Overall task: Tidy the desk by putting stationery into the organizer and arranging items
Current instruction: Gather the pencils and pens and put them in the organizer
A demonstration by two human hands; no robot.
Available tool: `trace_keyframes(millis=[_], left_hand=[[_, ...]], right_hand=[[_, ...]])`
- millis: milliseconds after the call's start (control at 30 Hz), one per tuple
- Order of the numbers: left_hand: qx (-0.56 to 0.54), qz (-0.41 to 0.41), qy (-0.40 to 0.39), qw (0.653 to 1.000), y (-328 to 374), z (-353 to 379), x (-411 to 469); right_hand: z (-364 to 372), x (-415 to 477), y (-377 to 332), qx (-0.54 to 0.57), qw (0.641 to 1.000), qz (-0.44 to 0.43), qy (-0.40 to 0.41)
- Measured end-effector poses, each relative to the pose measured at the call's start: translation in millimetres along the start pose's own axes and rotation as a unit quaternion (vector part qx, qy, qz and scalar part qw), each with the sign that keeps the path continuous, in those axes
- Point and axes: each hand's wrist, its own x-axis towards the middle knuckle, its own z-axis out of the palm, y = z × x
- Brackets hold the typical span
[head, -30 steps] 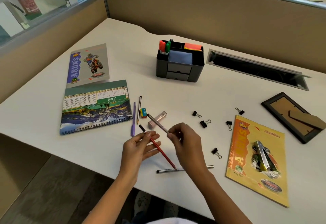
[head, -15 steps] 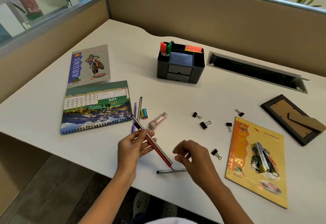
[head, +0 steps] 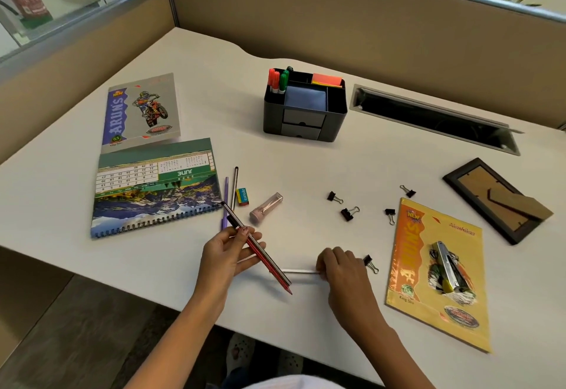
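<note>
Two-handed grasp: gripping red pencils point(head: 262, 261) slantwise in left hand point(head: 225, 255), pinching right end of silver pen point(head: 301, 271) with right hand point(head: 343, 270), lying left-to-right on desk point(head: 306, 171) between hands, organizer point(head: 271, 119) well ahead.

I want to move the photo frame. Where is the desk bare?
Bare: the strip between the organizer and the binder clips, and the far corner behind the grey notebook. Crowded: between the calendar and the yellow notebook.
</note>
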Motion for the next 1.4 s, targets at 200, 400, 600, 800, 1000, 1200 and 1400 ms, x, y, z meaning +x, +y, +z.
trace_keyframes(millis=[200,400,600,800,1000,1200,1400], left_hand=[[0.02,0.008,-0.023,1.0,0,9,-2],[-0.014,0.003,-0.022,1.0,-1,21,-9],[-0.037,-0.01,0.002,0.999,0,17,-7],[-0.053,0.012,0.076,0.996,5,3,3],[-0.078,0.019,0.12,0.99,18,-18,17],[-0.098,0.017,0.142,0.985,24,-25,25],[-0.101,0.011,0.146,0.984,25,-28,29]], right_hand=[[-31,25,-39,0.264,0.958,0.1,0.054],[-30,37,-79,0.357,0.929,0.097,0.002],[-18,44,-88,0.348,0.933,0.081,-0.049],[-15,84,-84,0.352,0.934,0.056,0.015],[12,173,-85,0.263,0.96,0.094,-0.007],[36,222,-110,0.212,0.964,0.116,-0.114],[44,227,-119,0.163,0.975,0.108,-0.107]])
